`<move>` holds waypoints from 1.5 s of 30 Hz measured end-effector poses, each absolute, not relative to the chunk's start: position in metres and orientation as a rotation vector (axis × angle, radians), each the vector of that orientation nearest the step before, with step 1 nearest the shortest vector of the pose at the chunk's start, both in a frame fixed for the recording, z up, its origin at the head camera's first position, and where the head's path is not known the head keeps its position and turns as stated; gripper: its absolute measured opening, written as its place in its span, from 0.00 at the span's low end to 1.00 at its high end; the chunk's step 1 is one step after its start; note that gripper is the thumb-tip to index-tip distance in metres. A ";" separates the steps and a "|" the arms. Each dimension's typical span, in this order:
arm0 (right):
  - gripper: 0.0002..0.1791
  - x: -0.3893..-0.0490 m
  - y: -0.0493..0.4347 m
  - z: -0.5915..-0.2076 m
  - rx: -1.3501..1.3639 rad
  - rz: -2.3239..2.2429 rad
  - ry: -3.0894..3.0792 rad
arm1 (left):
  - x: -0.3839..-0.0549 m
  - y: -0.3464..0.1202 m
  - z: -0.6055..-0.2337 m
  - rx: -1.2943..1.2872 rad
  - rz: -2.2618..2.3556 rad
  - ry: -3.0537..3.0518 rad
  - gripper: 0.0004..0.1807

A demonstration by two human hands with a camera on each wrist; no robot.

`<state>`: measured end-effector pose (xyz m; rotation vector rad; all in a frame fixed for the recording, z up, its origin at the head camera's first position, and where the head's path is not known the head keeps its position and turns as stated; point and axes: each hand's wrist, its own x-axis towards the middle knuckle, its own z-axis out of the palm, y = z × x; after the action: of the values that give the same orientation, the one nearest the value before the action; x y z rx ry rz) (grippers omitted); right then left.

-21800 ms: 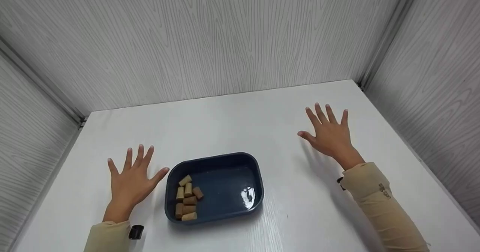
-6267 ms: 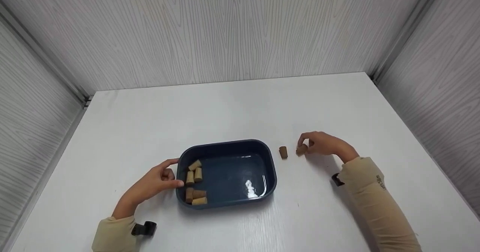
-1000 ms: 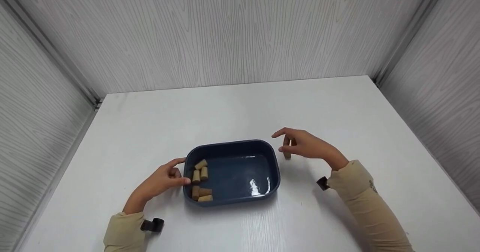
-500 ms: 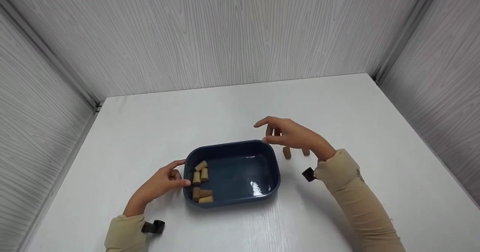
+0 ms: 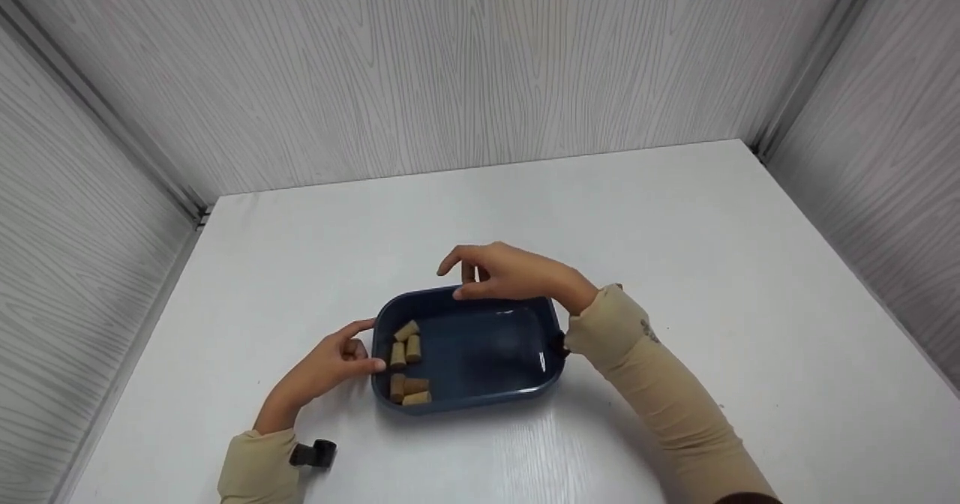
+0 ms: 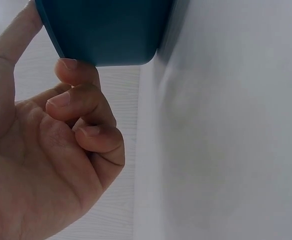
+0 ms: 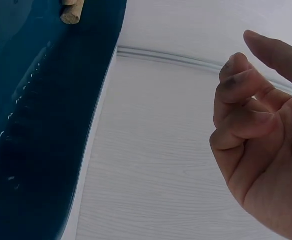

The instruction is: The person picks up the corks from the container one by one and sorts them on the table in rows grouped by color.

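A blue rectangular tray (image 5: pixel 480 361) stands on the table with several tapered cork stoppers (image 5: pixel 413 349) along its left end. Some corks are pale; others, such as the cork (image 5: pixel 397 388) near the front corner, are browner. My left hand (image 5: pixel 322 369) grips the tray's left end, its thumb tip at the rim and the index finger stretched toward the far corner. Over the tray's far rim hangs my right hand (image 5: pixel 510 271), empty, its fingers loosely bent. In the right wrist view that hand (image 7: pixel 265 125) shows nothing between thumb and fingers.
The white table (image 5: pixel 337 241) ends at a wood-grain back panel (image 5: pixel 480 69), with side panels left and right. Brown corks set down right of the tray are mostly hidden behind the right forearm; a small brown bit (image 5: pixel 619 286) shows beside the sleeve.
Since the oldest frame, two brown corks have left the tray for the table. Over the last second my right hand has moved left, from beside those corks to the tray; my left hand stays.
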<state>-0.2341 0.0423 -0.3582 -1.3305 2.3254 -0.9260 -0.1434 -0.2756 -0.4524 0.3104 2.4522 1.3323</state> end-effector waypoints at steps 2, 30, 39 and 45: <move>0.19 -0.237 0.035 -0.360 -1.330 -0.931 2.315 | -0.143 -0.275 -0.452 0.307 1.328 2.452 0.40; 0.27 -0.231 -0.033 -0.423 -1.335 -0.459 2.095 | -0.144 -0.275 -0.452 0.304 1.295 2.472 0.41; 0.27 -0.227 -0.040 -0.428 -1.320 -0.341 2.065 | -0.146 -0.276 -0.450 0.325 1.297 2.477 0.41; 0.23 -0.219 -0.047 -0.434 -1.352 -0.204 2.100 | -0.143 -0.276 -0.453 0.314 1.297 2.468 0.40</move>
<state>-0.2191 -0.0472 -0.4344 -1.3517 2.1001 -0.2041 -0.1430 -0.2762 -0.4532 0.3144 2.4684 1.2970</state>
